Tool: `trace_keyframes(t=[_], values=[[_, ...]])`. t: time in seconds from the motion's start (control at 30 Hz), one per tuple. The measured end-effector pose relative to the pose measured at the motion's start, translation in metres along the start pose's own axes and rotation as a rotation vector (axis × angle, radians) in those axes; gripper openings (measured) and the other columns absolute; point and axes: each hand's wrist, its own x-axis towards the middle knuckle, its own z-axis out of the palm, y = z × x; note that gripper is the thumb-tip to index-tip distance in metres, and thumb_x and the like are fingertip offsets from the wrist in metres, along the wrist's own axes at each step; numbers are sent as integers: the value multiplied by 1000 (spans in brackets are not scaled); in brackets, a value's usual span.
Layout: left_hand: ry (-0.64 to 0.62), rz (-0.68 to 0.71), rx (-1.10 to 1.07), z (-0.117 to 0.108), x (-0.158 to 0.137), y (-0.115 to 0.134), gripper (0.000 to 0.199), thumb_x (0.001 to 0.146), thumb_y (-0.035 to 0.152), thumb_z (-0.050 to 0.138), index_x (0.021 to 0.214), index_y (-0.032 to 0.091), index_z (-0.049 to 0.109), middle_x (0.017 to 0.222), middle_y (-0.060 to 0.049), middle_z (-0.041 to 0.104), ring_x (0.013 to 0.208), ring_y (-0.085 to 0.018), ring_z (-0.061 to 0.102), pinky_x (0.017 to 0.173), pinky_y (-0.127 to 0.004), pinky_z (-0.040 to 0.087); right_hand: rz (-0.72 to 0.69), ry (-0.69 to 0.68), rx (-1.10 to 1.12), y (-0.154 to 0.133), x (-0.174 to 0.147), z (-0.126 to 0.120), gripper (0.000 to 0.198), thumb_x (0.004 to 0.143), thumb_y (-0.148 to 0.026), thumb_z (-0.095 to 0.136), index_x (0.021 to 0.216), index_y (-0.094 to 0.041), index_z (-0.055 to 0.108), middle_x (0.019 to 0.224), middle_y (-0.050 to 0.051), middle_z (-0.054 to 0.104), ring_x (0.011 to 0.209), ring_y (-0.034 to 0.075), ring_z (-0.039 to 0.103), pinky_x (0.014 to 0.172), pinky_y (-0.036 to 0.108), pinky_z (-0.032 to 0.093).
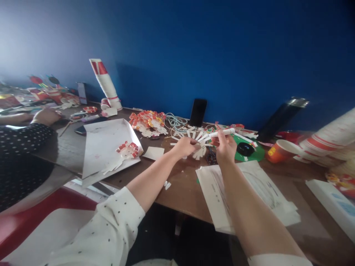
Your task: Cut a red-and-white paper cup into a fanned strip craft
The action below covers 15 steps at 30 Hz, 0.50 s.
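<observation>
My left hand (185, 147) is closed on a white paper cut-out (200, 150) with narrow strips fanning out around it. My fingers cover part of its middle. In my right hand (226, 148) is a slim white tube (221, 133), like a glue pen or marker, gripped between thumb and fingers. The tube slants just above the right side of the cut-out, and I cannot tell whether its tip touches the paper. Behind both hands lies a heap of red, orange and white paper cut-outs (148, 122). A white sheet of papers (249, 184) lies under my right forearm.
A black phone (198, 112) leans against the blue wall. To the right are a green disc (256, 152), an orange paper cup (283, 151) and a stack of cups (330, 133). At left, a co-worker's hand (47, 116) rests near a white box lid (97, 147).
</observation>
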Motion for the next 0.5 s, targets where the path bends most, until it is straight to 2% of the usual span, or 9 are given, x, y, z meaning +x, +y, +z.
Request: trace_keyframes(t=[0.07,0.13,0.33,0.5], values=[[66,-61,-162,1,3,-6,27,77,39,62,86,15,72,64,-1,62,55,-11,50,54,-23,37,-48,-4,-60,0,-3,3,38,72,-56,70,76,-18,66,64,2,68,53,16,62,47,28,49],[72,-109,-264,3,2,-9,28,77,38,63,90,16,72,65,-1,63,54,-10,50,53,-22,38,-89,-17,-137,-1,-7,5,39,73,-57,69,75,-18,65,64,2,68,50,16,61,48,29,48],[140,-120,-293,6,-3,-13,31,76,44,65,84,15,72,55,2,54,47,-7,44,47,-20,35,-160,-53,-281,-3,-14,8,42,74,-60,66,72,-18,62,63,2,67,50,18,62,52,31,47],[134,-124,-375,11,-1,-17,37,76,38,67,106,17,71,63,2,61,50,-7,46,52,-19,40,-194,-60,-410,-10,-17,7,42,76,-59,66,66,-19,60,57,2,64,51,18,60,55,32,47]])
